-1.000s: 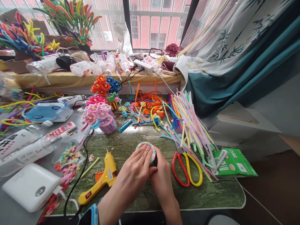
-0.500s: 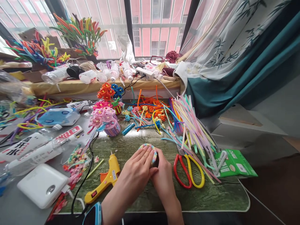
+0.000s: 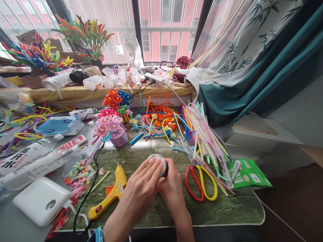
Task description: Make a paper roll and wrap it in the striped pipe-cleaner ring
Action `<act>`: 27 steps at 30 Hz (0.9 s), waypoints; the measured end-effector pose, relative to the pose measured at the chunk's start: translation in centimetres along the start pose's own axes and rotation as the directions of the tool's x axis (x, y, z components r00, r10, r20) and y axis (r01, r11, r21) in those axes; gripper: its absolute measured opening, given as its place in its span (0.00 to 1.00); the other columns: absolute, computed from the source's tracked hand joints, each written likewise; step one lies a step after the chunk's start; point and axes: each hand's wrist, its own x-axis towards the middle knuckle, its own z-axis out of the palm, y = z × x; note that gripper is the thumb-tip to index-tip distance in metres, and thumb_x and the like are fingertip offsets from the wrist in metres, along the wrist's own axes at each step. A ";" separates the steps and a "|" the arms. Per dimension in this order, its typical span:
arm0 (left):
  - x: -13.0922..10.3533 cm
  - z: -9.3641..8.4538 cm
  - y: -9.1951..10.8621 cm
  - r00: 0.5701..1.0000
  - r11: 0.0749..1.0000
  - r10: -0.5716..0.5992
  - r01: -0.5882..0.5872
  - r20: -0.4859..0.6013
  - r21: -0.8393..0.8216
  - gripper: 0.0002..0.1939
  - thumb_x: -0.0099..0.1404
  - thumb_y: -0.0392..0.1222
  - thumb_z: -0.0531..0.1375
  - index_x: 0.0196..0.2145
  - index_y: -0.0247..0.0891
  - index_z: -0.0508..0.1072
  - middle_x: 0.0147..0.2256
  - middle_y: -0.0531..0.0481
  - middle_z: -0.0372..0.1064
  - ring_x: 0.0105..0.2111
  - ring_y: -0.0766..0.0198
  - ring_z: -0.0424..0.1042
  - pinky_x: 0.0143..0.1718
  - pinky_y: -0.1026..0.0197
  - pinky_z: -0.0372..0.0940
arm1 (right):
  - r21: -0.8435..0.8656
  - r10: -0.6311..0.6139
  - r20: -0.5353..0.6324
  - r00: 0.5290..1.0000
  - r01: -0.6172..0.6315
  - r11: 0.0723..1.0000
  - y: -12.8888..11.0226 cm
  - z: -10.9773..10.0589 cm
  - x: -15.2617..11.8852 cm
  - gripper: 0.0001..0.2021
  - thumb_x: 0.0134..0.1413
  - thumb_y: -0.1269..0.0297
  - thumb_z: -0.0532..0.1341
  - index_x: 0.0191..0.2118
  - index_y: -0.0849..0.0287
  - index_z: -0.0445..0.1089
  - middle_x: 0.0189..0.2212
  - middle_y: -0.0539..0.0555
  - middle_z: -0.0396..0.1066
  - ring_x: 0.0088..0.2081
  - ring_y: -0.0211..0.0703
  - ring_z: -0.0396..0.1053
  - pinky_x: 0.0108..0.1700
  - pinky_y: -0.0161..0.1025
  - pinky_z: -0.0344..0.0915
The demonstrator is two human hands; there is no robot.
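Between my hands is a small round piece with a pastel twisted rim (image 3: 157, 156) and a dark side; most of it is hidden, so its kind is unclear. My left hand (image 3: 143, 181) lies over its top, fingers together and pressed down on it. Wrapped round its right side is my right hand (image 3: 173, 186). A yellow glue gun (image 3: 114, 193) lies left of my hands on the green mat (image 3: 214, 213). To the right rest scissors (image 3: 202, 183) with one red and one yellow handle loop.
Pipe-cleaner flowers in a purple striped pot (image 3: 118, 137) stand behind the glue gun, near a blue tube (image 3: 136, 138). Bundled pastel pipe cleaners (image 3: 208, 134) lie at right beside a green packet (image 3: 252, 174). A white power bank (image 3: 41, 201) and plastic bottles (image 3: 32, 168) fill the left.
The whole view has shifted slightly, with things sitting a little further left. My hands keep the same hold on the round piece.
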 end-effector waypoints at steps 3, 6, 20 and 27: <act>0.1 0.6 0.2 0.999 1.000 -0.014 0.014 0.037 0.004 0.22 0.72 0.43 0.53 0.58 0.27 0.67 0.57 0.35 0.70 0.58 0.51 0.69 0.58 0.48 0.69 | 0.053 -0.021 0.026 0.999 0.019 0.998 0.2 -0.2 0.0 0.11 0.54 0.68 0.59 0.44 0.55 0.67 0.41 0.52 0.77 0.40 0.43 0.75 0.41 0.34 0.68; 0.2 0.6 0.2 0.998 1.000 -0.020 0.021 0.055 -0.008 0.22 0.73 0.45 0.52 0.56 0.25 0.69 0.54 0.35 0.72 0.57 0.51 0.71 0.57 0.48 0.70 | 0.050 -0.009 0.033 0.999 0.008 0.999 0.3 -0.2 0.1 0.10 0.55 0.67 0.61 0.44 0.55 0.67 0.41 0.51 0.77 0.40 0.42 0.75 0.41 0.33 0.68; 2.7 -0.6 0.2 0.954 0.971 -0.164 0.201 0.251 -0.129 0.11 0.67 0.44 0.60 0.41 0.34 0.78 0.46 0.40 0.78 0.50 0.53 0.76 0.56 0.51 0.69 | -0.020 -0.005 0.010 1.000 0.005 1.000 0.2 0.2 0.1 0.09 0.60 0.58 0.60 0.43 0.56 0.67 0.39 0.54 0.74 0.40 0.45 0.74 0.40 0.38 0.69; 3.1 -0.7 0.6 0.937 0.971 -0.191 0.224 0.292 -0.084 0.13 0.66 0.44 0.62 0.41 0.30 0.78 0.44 0.38 0.79 0.48 0.51 0.77 0.53 0.51 0.71 | -0.045 0.026 0.010 1.000 -0.025 0.999 0.3 0.2 0.1 0.06 0.61 0.62 0.58 0.43 0.55 0.67 0.39 0.53 0.74 0.40 0.44 0.75 0.40 0.37 0.69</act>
